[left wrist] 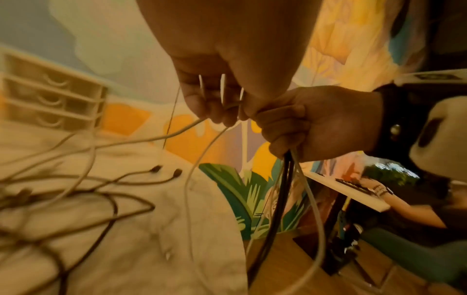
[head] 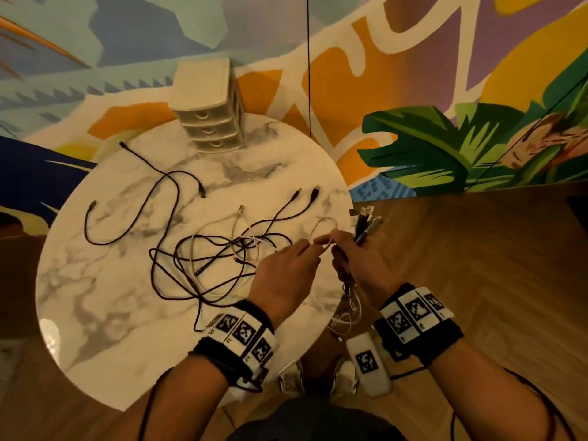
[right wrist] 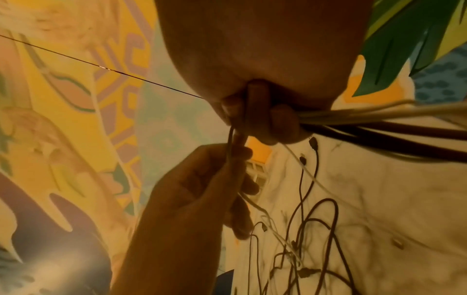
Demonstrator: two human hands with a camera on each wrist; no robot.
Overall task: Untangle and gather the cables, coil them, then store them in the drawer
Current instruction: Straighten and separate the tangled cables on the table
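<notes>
A tangle of black and white cables (head: 222, 249) lies in the middle of the round marble table (head: 127, 313). My right hand (head: 342, 249) hovers over the table's right edge and grips a bundle of gathered cables (left wrist: 283, 199); their plugs (head: 366, 222) stick up and loops hang below the fist. Close beside it, my left hand (head: 315, 245) pinches a white cable (left wrist: 187, 127) that runs back into the tangle. A loose black cable (head: 152, 198) lies further left. The small three-drawer unit (head: 206, 113) stands at the table's far edge, drawers closed.
A painted mural wall rises behind the table. Wooden floor (head: 477, 281) lies to the right. A thin dark line (head: 308, 74) hangs down beyond the table. My shoes (head: 291, 380) are under the near edge. Another person's arm (left wrist: 394, 199) rests at a desk far right.
</notes>
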